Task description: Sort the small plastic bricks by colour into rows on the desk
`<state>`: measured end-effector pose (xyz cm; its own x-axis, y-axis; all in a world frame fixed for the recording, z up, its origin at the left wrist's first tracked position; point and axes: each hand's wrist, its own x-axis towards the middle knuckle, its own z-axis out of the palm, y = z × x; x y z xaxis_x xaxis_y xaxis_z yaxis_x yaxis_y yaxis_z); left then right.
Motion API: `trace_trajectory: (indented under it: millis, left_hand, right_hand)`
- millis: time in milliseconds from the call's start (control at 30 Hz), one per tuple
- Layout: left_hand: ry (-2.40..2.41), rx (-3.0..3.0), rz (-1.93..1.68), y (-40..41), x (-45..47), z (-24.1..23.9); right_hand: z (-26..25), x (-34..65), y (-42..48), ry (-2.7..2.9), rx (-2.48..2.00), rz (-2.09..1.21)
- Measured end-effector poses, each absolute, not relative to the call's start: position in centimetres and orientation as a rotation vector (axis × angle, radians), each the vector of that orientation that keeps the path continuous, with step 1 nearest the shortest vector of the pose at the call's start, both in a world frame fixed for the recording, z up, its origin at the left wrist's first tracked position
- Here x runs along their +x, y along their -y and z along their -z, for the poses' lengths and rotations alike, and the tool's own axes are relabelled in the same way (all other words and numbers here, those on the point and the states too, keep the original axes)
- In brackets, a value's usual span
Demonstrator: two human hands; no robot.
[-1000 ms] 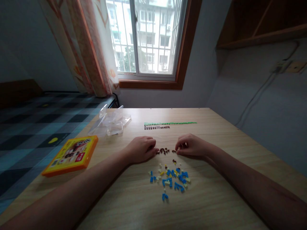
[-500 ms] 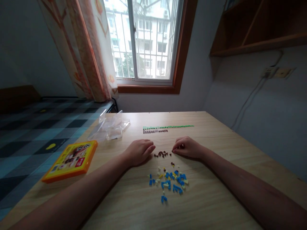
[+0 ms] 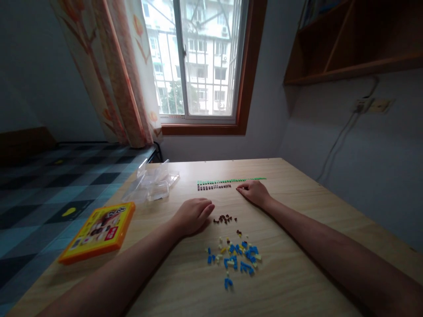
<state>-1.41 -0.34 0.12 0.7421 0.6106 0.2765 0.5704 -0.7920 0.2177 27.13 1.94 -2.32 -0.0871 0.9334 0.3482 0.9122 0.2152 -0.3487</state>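
My right hand reaches forward on the wooden table, its pinched fingertips at the right end of a short row of brown bricks. What it pinches is too small to name. Just behind lies a longer row of green bricks. My left hand rests flat on the table, fingers loosely together, beside a small heap of brown bricks. A scatter of blue, white and yellow bricks lies nearer to me.
A clear plastic box with its lid open sits at the table's far left. A yellow and orange box lies at the left edge. A bed with a checked cover stands left of the table; the window is behind.
My right hand has moved from the brown heap forward to the end of the brown row. My left hand has stayed beside the heap. The camera has tilted up a little.
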Motion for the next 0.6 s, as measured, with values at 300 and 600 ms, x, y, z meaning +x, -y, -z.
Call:
trace_trajectory:
  millis: [300, 600]
  left_hand:
    - [-0.955, 2.783, -0.487, 0.3, -1.7, 0.2]
    - [-0.955, 2.725, -0.459, 0.7, -1.7, -0.4]
  right_hand:
    - [2.2, 26.6, -4.6, 2.019, -1.695, -0.064]
    - [2.8, 26.9, -4.9, 2.047, -1.664, -0.060]
